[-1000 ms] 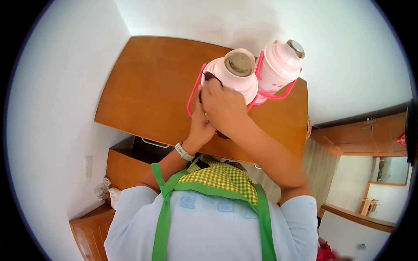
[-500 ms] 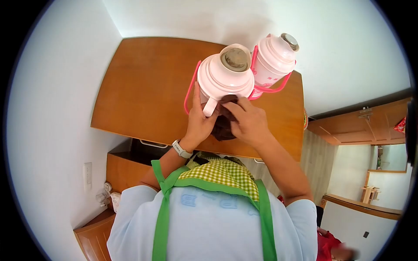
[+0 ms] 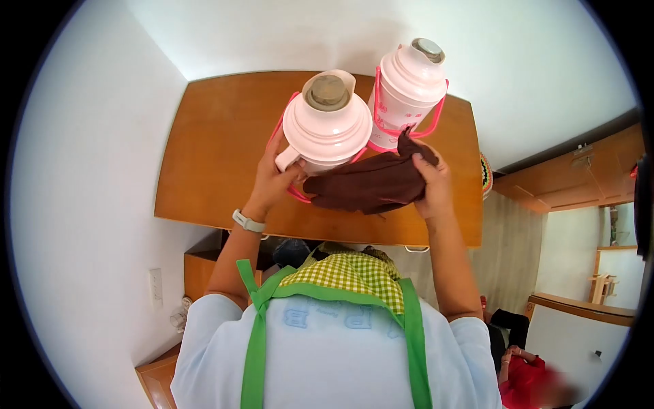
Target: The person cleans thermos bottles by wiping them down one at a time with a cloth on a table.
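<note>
A pale pink thermos flask (image 3: pixel 328 133) with a grey stopper stands near the middle of the wooden cabinet top. My left hand (image 3: pixel 272 178) is wrapped round its near left side, by the small pink handle. A dark brown cloth (image 3: pixel 368 184) stretches across in front of the flask, its left end close to my left fingers. My right hand (image 3: pixel 433 183) grips the cloth's right end, with a corner sticking up above the thumb. Whether the left fingers also pinch the cloth is hidden. Behind to the right stands a second pink thermos flask (image 3: pixel 409 85) with a hot-pink carrying handle.
The wooden cabinet top (image 3: pixel 218 143) meets white walls at the back and left. Drawer handles (image 3: pixel 417 249) show along its front edge. A person in red (image 3: pixel 524 378) sits at lower right. A wooden door (image 3: pixel 579 170) is at the right.
My right hand has moved right, away from the flask, drawing the bunched cloth out wide. My left hand stays at the flask, and the view has shifted a little.
</note>
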Tool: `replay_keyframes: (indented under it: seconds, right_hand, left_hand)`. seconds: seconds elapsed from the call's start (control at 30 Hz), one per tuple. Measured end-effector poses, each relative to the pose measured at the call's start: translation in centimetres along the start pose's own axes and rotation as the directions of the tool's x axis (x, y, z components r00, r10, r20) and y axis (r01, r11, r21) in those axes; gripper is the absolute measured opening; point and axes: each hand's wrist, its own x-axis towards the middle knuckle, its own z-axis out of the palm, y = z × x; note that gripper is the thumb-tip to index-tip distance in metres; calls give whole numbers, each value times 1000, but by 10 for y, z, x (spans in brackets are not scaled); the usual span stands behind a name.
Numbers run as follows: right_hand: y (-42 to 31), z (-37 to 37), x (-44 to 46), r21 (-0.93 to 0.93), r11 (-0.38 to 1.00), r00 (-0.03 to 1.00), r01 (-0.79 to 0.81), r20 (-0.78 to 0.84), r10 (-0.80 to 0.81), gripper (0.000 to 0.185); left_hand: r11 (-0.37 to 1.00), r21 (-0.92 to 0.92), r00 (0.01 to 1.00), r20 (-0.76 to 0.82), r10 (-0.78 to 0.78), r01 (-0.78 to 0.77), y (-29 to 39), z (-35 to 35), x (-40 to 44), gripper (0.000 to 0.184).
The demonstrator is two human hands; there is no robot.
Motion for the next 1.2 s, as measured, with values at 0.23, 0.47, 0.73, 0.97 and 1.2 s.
replay_keyframes:
  seconds: [0.23,0.47,0.73,0.97,1.2]
  right_hand:
    - [-58,-37,-12,402,915,995,-43,95,5,46]
    - [-13,-18,0,453,849,954,-272,245,175,40]
    - [-30,-54,-32,659,751,991,-42,124,-54,53]
    - [8,29,-2,497,852,941,-164,337,-16,43]
    - [23,72,16,193,974,957,117,242,-163,52]
  left_hand:
    - [991,-7,985,113,-131,133,16,-49,25,78]
    - [949,275,943,245,-224,153,35,-68,40,72]
    - [667,725,936,-92,340,-171,78,1,0,72]
    - [426,881,880,-24,474,-205,73,33,19,73]
    - [686,667,891,-71,448,-292,57,25,36,75]
